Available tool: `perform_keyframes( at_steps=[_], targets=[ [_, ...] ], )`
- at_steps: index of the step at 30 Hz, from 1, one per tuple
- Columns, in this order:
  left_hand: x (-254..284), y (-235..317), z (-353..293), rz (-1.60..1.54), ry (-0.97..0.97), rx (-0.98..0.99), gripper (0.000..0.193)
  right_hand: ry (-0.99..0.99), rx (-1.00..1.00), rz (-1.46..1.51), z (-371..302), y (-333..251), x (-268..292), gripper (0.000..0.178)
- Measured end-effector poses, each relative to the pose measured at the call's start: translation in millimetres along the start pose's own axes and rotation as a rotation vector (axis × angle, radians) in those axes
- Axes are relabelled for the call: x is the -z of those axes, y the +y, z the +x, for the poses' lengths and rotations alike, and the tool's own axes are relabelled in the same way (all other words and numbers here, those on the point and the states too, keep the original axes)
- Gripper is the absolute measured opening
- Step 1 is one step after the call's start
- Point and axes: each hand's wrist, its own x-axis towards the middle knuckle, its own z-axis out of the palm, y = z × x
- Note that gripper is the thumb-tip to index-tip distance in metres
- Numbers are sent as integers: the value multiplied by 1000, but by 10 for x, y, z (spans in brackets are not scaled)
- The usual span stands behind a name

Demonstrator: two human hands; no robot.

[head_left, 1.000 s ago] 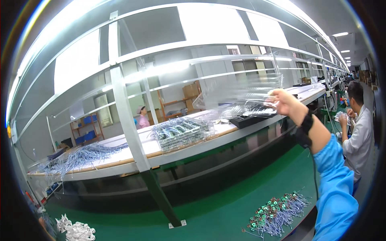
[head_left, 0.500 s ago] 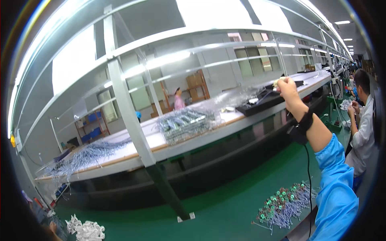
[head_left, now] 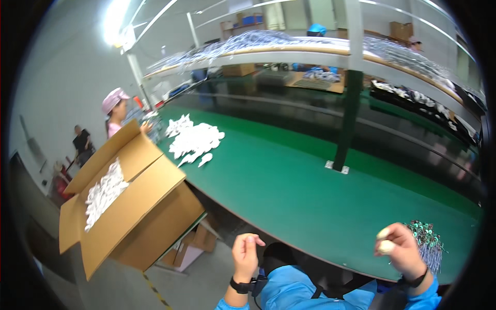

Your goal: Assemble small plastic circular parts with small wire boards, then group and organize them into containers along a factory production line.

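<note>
My left hand point(head_left: 246, 254) hovers just in front of the bench's near edge, its fingers curled closed with nothing visible in them. Over the right part of the green bench top is my right hand point(head_left: 404, 252), thumb and forefinger bent and slightly apart. Both of those fingertips wear cream-coloured finger cots point(head_left: 386, 247). No object shows between them. Beside and partly behind the right hand lies a bundle of grey-violet wire leads point(head_left: 431, 257) with green and dark red ends.
A pile of white parts point(head_left: 195, 140) sits on the bench's point(head_left: 279, 191) far left. An open cardboard box point(head_left: 155, 217) with similar white parts stands at left. A post point(head_left: 349, 119) carries the upper shelf, heaped with cables point(head_left: 253, 42). A person in a pink cap point(head_left: 114, 101) is beyond.
My view has swung left and down. The right hand, raised near the upper shelf before, is now low over the bench. My left hand has come into view.
</note>
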Motion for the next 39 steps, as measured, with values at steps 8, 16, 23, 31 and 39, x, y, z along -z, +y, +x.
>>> perform_keyframes(
  at_steps=[8, 16, 23, 31, 39],
  targets=[
    [1321, 293, -113, 28, 242, 94, 11, -401, -389, -19, 641, 880, -785, 15],
    [1743, 1523, 372, 494, 212, -134, 26, -596, -491, 57, 1572, 537, -2257, 20],
    [3132, 2528, 513, 579, 540, 133, 14, -1033, -264, -189, 2091, -121, -4358, 24],
    [4210, 2381, 1135, 963, 517, 190, 19, -1091, 946, -818, 2805, 93, -6445, 32],
    [4210, 2098, 1326, 1207, 279, 454, 55, -1161, 1200, -1181, 3408, 409, -7166, 25]
  ],
)
